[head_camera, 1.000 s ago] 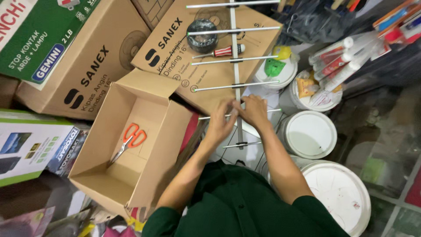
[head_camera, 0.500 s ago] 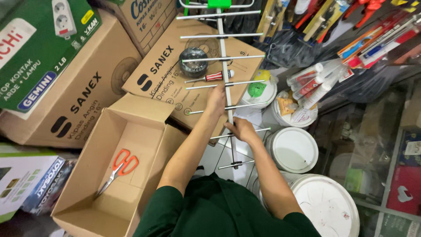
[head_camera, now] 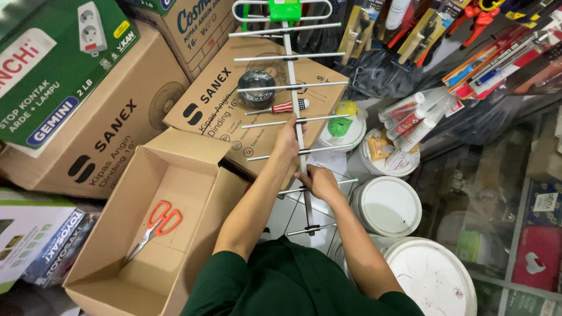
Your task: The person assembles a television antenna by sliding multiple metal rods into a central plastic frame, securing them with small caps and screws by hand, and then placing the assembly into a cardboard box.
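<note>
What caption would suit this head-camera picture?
Left hand and right hand grip a silver metal rod antenna beside an open cardboard box holding orange-handled scissors.

Left hand (head_camera: 288, 142), right hand (head_camera: 319, 181) grip antenna boom (head_camera: 297, 117); scissors (head_camera: 153, 227) in open box (head_camera: 105, 275).

Left hand (head_camera: 288, 142) now higher up antenna (head_camera: 297, 117) boom, at fifth crossbar; a second ago both hands sat together low on boom. Right hand (head_camera: 316, 181) stays lower, gripping boom by next crossbar down; hands now apart. Arms stretched further forward. View tilted up: antenna's green top fitting (head_camera: 284, 10) now in sight, open cardboard box (head_camera: 175, 175) shifted lower left.
</note>
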